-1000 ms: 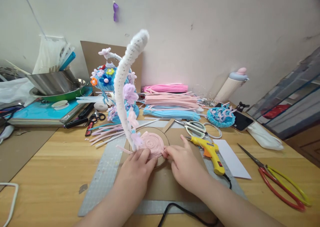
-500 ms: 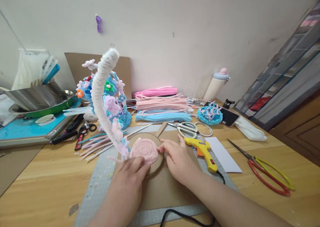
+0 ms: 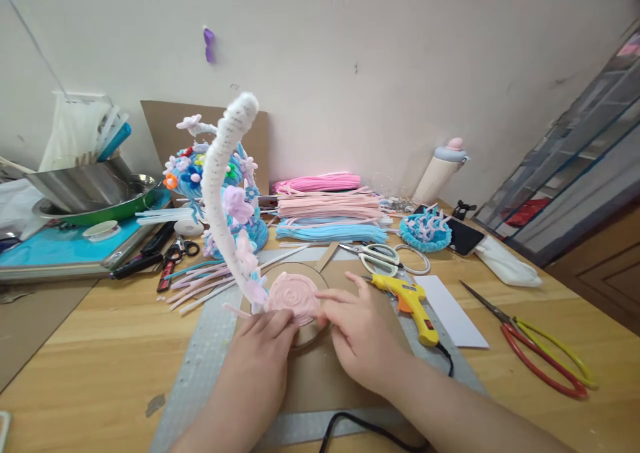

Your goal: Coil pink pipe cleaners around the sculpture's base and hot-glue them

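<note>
A pink coiled disc (image 3: 293, 296) lies on a brown cardboard sheet (image 3: 345, 380), inside a drawn circle. My left hand (image 3: 263, 353) presses its fingers together at the disc's lower left edge, beside the base of a curved white fuzzy stem (image 3: 216, 193) with pastel flowers. What those fingers hold, if anything, is hidden. At the disc's right edge is my right hand (image 3: 357, 326), its index finger touching the rim and its other fingers spread. A yellow glue gun (image 3: 415, 303) lies to the right of that hand.
Red-and-yellow scissors (image 3: 545, 353) lie at the right, beyond white paper (image 3: 455, 313). Pipe cleaner bundles (image 3: 330, 206) and white-handled scissors (image 3: 379, 258) are behind. A metal bowl (image 3: 90, 185) stands at the left; a black cable (image 3: 370, 426) crosses the front.
The view has shifted slightly, so most things appear further right. My right hand's fingers have moved lower along the disc's right edge, with the index finger now more stretched out.
</note>
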Demonstrator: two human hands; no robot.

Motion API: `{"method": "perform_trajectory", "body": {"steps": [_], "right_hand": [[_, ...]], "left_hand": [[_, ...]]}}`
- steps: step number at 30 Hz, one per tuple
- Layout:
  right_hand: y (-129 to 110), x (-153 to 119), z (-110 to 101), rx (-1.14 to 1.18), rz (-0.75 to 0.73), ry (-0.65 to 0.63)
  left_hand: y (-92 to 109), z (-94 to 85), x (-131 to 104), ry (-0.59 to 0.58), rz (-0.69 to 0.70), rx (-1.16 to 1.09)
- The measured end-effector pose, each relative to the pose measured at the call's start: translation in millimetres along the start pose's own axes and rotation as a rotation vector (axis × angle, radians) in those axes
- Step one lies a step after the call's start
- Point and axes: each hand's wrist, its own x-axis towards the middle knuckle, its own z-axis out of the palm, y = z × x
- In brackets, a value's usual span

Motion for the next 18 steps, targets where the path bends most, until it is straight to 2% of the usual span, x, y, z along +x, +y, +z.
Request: {"method": "perform_trajectory", "body": {"steps": [2,6,9,10,11,12,13,14,15,18], "right_hand": [[-2.2,1.8,3.4,0.010,-0.010,-0.013],[-2.3,9.6,17.4,-0.022,0.073,-0.027],[-0.7,13.7,27.2,-0.029,0.093,-0.058],[-0.1,14.5,29.5,-0.026,0.102,-0.057],[0.3,14.9,31.2,-0.024,0.113,-0.054],[0.7,15.3,32.2,-0.025,0.122,-0.052],[1.0,15.6,32.8,-0.029,0.129,-0.053],[1.3,15.8,32.8,-0.036,0.130,-0.056],[1.5,16.1,32.5,-0.043,0.126,-0.060],[1.7,17.0,30.4,-0.049,0.097,-0.077]], "left_hand": [[1.0,-0.4,0.9,-0.006,0.002,0.009],[3.7,-6.1,-1.5,0.015,0.008,0.006],[-0.9,-14.8,-14.0,0.161,0.071,-0.118],[-5.2,-17.4,-18.9,0.320,0.122,-0.199],[-10.9,-19.3,-22.9,0.495,0.054,-0.273],[-18.1,-20.3,-25.1,0.672,-0.069,-0.337],[-26.4,-20.1,-25.0,0.916,-0.265,-0.395],[-35.3,-18.8,-22.2,1.061,-0.543,-0.519],[-44.3,-16.3,-17.2,0.975,-0.754,-0.732],[-65.6,-3.7,3.5,0.698,-0.857,-0.977]]}}
